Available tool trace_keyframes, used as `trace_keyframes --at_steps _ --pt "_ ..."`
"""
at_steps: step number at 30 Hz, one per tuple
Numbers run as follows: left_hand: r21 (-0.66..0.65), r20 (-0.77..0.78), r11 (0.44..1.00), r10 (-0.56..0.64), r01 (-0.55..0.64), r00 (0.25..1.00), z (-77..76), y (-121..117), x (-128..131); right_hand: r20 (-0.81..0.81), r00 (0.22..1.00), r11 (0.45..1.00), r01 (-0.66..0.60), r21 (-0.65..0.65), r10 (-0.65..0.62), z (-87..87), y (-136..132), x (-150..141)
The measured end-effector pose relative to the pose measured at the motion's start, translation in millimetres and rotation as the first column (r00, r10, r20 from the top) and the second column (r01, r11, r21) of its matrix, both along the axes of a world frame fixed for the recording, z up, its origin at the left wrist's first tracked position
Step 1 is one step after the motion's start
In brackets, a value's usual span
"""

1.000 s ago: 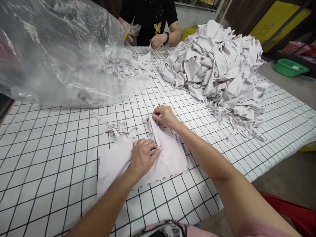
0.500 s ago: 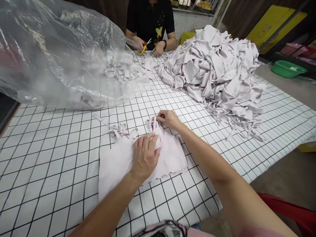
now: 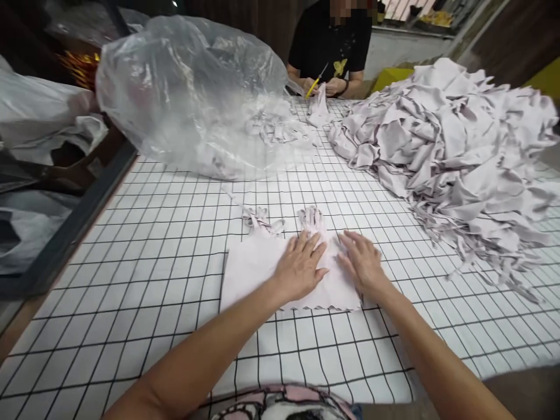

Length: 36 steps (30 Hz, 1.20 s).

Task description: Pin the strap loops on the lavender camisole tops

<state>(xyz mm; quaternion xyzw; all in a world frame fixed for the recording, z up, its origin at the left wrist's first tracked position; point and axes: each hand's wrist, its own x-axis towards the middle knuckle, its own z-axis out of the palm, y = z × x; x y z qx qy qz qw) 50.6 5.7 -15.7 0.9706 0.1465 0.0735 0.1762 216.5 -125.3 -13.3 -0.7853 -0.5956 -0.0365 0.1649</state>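
Observation:
A flat stack of pale pink fabric pieces (image 3: 251,262) lies in front of me, with a zigzag lower edge at its right part. At the top, thin straps bunch into a left cluster (image 3: 258,220) and a right cluster (image 3: 311,218). My left hand (image 3: 301,265) rests flat on the stack, fingers spread, just below the right cluster. Over the stack's right edge is my right hand (image 3: 361,259), slightly blurred, its fingers stretched out and holding nothing.
A large clear plastic bag (image 3: 188,99) with fabric inside stands at the back left. A big heap of the same fabric (image 3: 437,146) covers the right side. Across the checkered table (image 3: 175,280), a person (image 3: 328,46) holds yellow-handled scissors (image 3: 312,87) and a fabric piece.
My right hand has let go of the straps and come down to the stack's right edge, fingers now extended. My left hand stays on the stack. The view has turned left.

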Motion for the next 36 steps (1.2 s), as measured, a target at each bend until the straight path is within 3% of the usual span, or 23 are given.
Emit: trace_keyframes --at_steps 3,6,7,9,11,13,16,26,31,36 --pt "-0.028 0.059 1.0 -0.009 0.011 0.998 15.3 13 -17 -0.097 0.995 0.989 0.039 0.146 -0.025 26.0 34 -3" --pt "0.008 0.142 1.0 -0.005 0.004 0.99 27.4 36 -45 -0.269 0.95 0.966 -0.095 0.241 0.161 56.5 99 -30" --pt "0.023 0.152 1.0 -0.002 -0.002 0.988 28.5 44 -54 -0.335 0.922 0.972 -0.136 0.189 0.194 62.2 123 -42" --pt "0.044 0.14 0.999 -0.009 0.003 0.99 26.1 58 -69 -0.495 0.848 0.963 -0.26 -0.074 0.191 64.3 168 -67" --pt "0.046 0.108 0.999 -0.032 0.028 0.994 20.0 67 -77 -0.561 0.827 0.906 -0.268 -0.329 0.041 56.9 203 -87" --pt "0.043 0.083 0.998 -0.051 0.048 0.995 14.1 70 -80 -0.551 0.833 0.88 -0.221 -0.422 -0.055 46.3 223 -99" --pt "0.049 0.077 0.997 -0.063 0.06 0.995 10.0 69 -79 -0.575 0.817 0.887 -0.227 -0.403 -0.052 36.5 230 -100" --pt "0.042 0.094 0.998 -0.054 0.05 0.994 12.1 69 -80 -0.572 0.819 0.909 -0.205 -0.361 -0.042 30.7 218 -92" --pt "0.055 0.09 0.997 -0.055 0.05 0.994 7.9 70 -79 -0.759 0.639 0.901 -0.25 -0.356 -0.123 26.4 218 -87" --pt "0.065 0.056 0.996 -0.061 0.058 0.997 4.1 72 -78 -0.855 0.507 0.909 -0.295 -0.293 -0.111 30.6 216 -89"
